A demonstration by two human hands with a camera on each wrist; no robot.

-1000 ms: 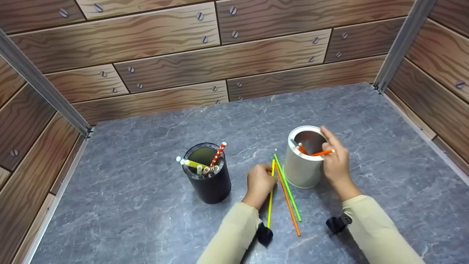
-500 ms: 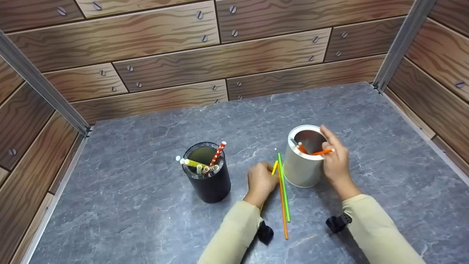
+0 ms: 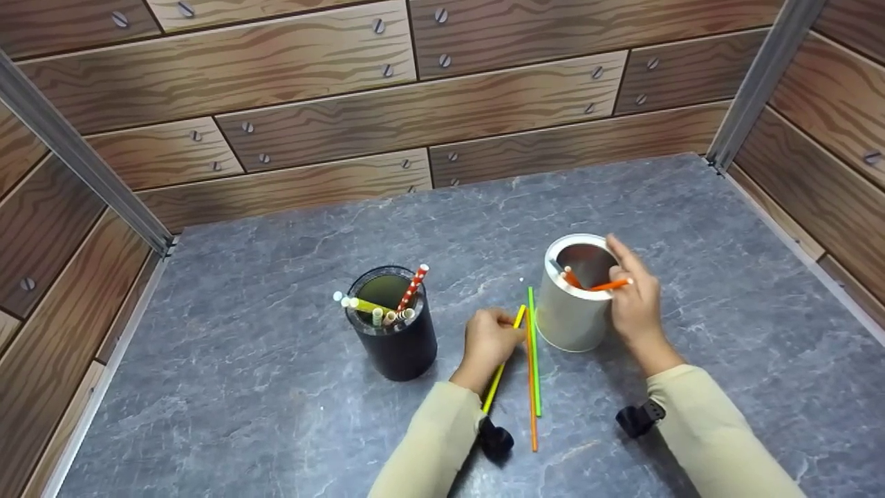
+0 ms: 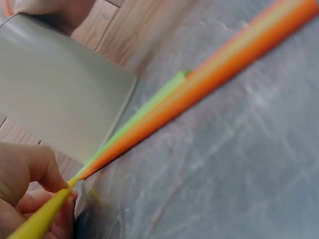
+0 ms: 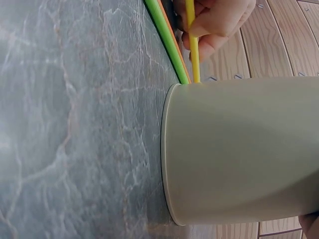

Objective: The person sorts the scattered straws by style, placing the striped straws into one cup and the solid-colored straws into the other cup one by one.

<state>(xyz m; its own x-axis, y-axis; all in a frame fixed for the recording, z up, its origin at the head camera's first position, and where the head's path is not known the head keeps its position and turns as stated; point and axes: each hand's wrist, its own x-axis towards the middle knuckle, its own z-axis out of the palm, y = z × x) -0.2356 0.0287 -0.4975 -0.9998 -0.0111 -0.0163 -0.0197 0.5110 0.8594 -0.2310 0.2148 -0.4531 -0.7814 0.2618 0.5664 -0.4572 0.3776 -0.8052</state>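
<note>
Straws: three are lying loose on the grey table (image 3: pixel 276 415), between the two cups, roughly at 6 o'clock of centre. Left hand (image 3: pixel 487 340) is pinching the yellow straw (image 3: pixel 499 371) near its far end, fingers curled round it, so the straw is angling back toward the sleeve with that end lifting off the surface. The left wrist view is showing the fingers (image 4: pixel 30 169) closing on it right where the tips of the orange straw (image 3: pixel 531 387) and green straw (image 3: pixel 534 353) are meeting.

Orange and green are lying side by side, touching, pointing at 12 o'clock, just beside the white cup (image 3: pixel 574 304) at its 9 o'clock. No hand is touching them.

Right hand (image 3: pixel 636 304) is wrapping the white cup at its 3 o'clock, palm against the wall and index finger over the rim, likely bracing the cup so it is not sliding or tipping. Two orange straws (image 3: pixel 588 283) are leaning inside it, one tip sticking past the rim by the fingers.

Black cup (image 3: pixel 394 332) is standing well apart at 9 o'clock of the left hand, holding mixed straws, one red-and-white striped (image 3: pixel 413 288), leaning on the rim. Untouched.

Wood-print panels (image 3: pixel 415 104) are enclosing the table.
</note>
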